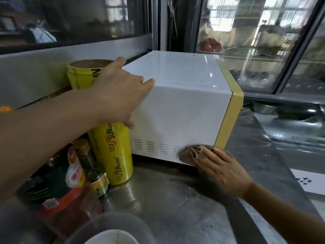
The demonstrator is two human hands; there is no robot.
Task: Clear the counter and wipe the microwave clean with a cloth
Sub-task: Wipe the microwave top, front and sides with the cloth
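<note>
A white microwave with a yellow front frame stands on the steel counter. My left hand rests on its upper left corner, fingers spread over the top edge and thumb down the side. My right hand presses a crumpled brown cloth against the lower side panel, near the vent slots and the yellow frame. The fingers lie fairly straight over the cloth.
Two yellow cling-wrap rolls stand against the microwave's left side. A dark sauce bottle, a red-labelled jar and a bowl crowd the near left. Windows run behind. A white tile lies at the right.
</note>
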